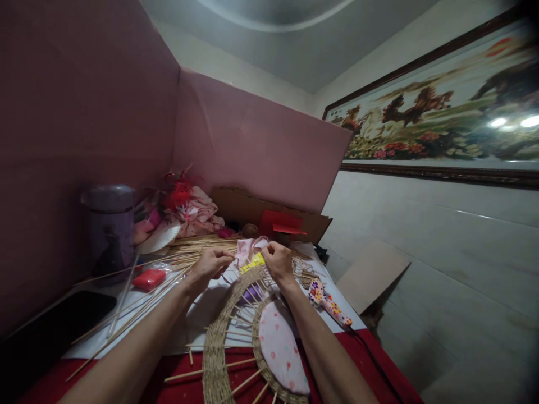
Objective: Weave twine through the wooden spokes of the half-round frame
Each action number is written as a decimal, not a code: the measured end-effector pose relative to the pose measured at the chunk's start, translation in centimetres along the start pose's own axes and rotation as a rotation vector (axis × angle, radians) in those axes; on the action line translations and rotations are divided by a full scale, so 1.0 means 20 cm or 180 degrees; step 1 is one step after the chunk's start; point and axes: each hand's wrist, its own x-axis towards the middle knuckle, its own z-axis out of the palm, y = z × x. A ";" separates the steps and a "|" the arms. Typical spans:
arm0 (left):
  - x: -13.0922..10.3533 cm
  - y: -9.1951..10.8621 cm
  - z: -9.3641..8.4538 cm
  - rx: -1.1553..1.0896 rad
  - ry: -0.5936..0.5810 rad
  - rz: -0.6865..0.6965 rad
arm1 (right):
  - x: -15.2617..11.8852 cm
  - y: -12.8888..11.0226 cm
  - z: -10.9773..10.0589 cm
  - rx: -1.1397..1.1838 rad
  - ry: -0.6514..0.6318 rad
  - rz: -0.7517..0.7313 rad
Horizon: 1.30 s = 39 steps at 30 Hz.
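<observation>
A half-round piece of weaving lies before me, its outer twine band (217, 348) running over thin wooden sticks that spread from a patterned cloth centre (281, 348). Above its far end, my left hand (210, 265) is closed in a pinch; a thin strand hangs near its fingers, but what they grip is unclear. My right hand (278, 262) is also closed, its fingertips curled out of sight near the far edge of the band. Between the hands are a bright yellow piece (252, 262) and pale pink cloth (245, 249). Something purple (251, 294) shows through the sticks.
A flower-patterned glue gun (330, 304) with a black cord lies at the right. Long sticks (181, 252), a red packet (149, 279), a dark phone-like slab (80, 314) and a purple container (110, 235) stand or lie left. Cardboard (240, 202) leans behind.
</observation>
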 end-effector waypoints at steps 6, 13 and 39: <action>-0.02 -0.02 0.00 -0.0079 -0.0207 -0.0033 | -0.05 -0.06 0.03 0.0195 -0.0286 -0.0443; -0.03 -0.02 -0.04 -0.0048 -0.0251 -0.0089 | -0.07 -0.02 0.08 0.1578 -0.0889 -0.0188; -0.03 -0.01 -0.03 0.0156 -0.0225 -0.0119 | -0.09 -0.06 0.10 0.2707 -0.1186 0.0204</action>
